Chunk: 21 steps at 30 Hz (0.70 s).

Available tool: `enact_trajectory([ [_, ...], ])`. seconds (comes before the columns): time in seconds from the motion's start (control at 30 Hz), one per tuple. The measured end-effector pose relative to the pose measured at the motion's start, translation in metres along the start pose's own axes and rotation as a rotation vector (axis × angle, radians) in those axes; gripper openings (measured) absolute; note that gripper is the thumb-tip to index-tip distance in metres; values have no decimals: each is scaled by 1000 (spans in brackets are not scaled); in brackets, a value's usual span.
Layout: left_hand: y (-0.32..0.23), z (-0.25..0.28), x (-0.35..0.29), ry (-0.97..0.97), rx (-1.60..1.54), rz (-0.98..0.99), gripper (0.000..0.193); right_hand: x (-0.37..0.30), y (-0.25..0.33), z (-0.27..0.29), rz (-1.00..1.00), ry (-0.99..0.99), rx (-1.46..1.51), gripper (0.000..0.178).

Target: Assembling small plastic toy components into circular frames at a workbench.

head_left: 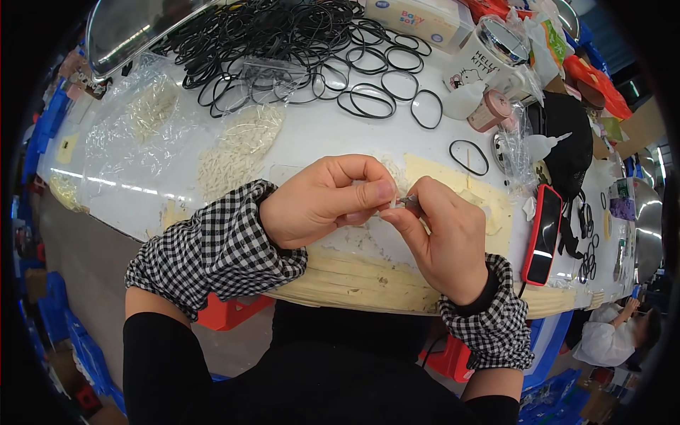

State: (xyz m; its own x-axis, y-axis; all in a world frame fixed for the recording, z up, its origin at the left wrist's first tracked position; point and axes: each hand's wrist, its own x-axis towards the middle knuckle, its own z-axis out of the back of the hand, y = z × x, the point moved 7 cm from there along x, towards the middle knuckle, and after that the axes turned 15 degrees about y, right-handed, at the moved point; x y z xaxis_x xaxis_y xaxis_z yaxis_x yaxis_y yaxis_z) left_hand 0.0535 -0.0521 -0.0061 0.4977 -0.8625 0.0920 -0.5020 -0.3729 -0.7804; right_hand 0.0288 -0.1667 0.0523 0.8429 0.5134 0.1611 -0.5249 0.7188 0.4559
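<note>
My left hand (322, 198) is closed in a pinch near the front of the table, its thumb and forefinger on a small white piece (394, 202). Close against it, my right hand (453, 230) is also closed, with a small grey thing between thumb and fingers, mostly hidden by them. The fingertips of both hands nearly meet at the white piece. Beyond my left wrist, a heap of small whitish pieces (225, 164) spills from a clear plastic bag (263, 126). A cream sheet (496, 205) lies under and beside my right hand.
Black rubber loops (262, 42) are piled at the back, with looser ones nearby. On the right are a cup (482, 60), a pink tub (489, 111), a dropper bottle (542, 146) and a red-edged phone (543, 237). A person (613, 336) sits far right.
</note>
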Motion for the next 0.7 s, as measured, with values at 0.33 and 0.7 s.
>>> enact_trajectory([
  [0.33, 2, 1, 3, 26, -15, -31, 12, -1, 1, 1, 10, 1, -24, 35],
  [0.7, 4, -1, 4, 70, -31, -62, 12, -2, 3, 2, 0, 31, -15, 35],
])
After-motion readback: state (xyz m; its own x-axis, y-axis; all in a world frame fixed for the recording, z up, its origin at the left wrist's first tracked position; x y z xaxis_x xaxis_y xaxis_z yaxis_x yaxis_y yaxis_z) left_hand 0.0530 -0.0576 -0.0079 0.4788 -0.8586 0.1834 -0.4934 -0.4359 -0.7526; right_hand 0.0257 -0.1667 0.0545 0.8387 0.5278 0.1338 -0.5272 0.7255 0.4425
